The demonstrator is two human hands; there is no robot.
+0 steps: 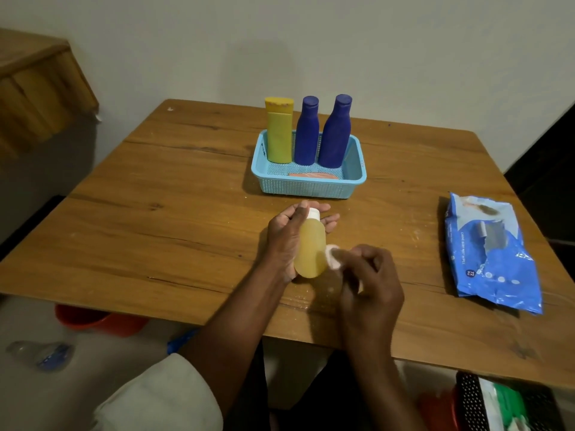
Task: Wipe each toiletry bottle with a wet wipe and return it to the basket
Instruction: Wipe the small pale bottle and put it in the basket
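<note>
Wiping step in hand. Left hand (284, 241) grips the amber bottle (309, 248) above the counter (186, 213), in front of the basket (308, 186). Right hand (370, 281) pinches the wet wipe (333, 258) against its side. Next, judged: finish wiping, then stand it beside the blue bottles (322, 132).

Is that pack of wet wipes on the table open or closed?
Open. The blue wipes pack lies flat on the table, and its flap is peeled back, leaving a grey opening in the middle of its top face.

4 bottles (309, 247) – 2 blue; 1 basket (308, 186); 1 wipes pk (490, 253)
</note>
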